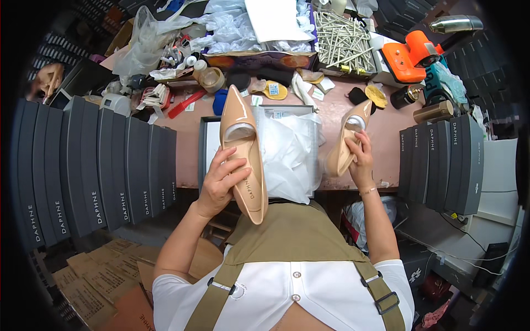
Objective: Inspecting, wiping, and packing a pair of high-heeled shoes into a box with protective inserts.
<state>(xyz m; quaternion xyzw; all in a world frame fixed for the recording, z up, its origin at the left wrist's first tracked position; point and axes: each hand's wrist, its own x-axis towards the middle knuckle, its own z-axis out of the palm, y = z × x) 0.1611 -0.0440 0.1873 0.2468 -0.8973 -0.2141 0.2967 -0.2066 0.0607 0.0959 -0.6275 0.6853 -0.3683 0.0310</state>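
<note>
My left hand (221,179) grips a shiny beige pointed-toe shoe (255,160), thumb hidden, fingers over the insole. Its toe points away from me and white stuffing fills the toe. A matching beige shoe (335,157) is in my right hand (360,154), tilted, with its toe pointing far right and fingers inside the opening. Between the two shoes lies an open dark shoebox (203,144) on the pink table (187,132). White tissue paper (290,151) spreads out of the box and over its near edge.
Rows of dark shoeboxes stand at the left (83,165) and right (441,160). At the back are a box of white sticks (342,41), an orange tool (411,58), a red-handled tool (186,105) and a jar (212,80). A person's hand (48,80) shows far left.
</note>
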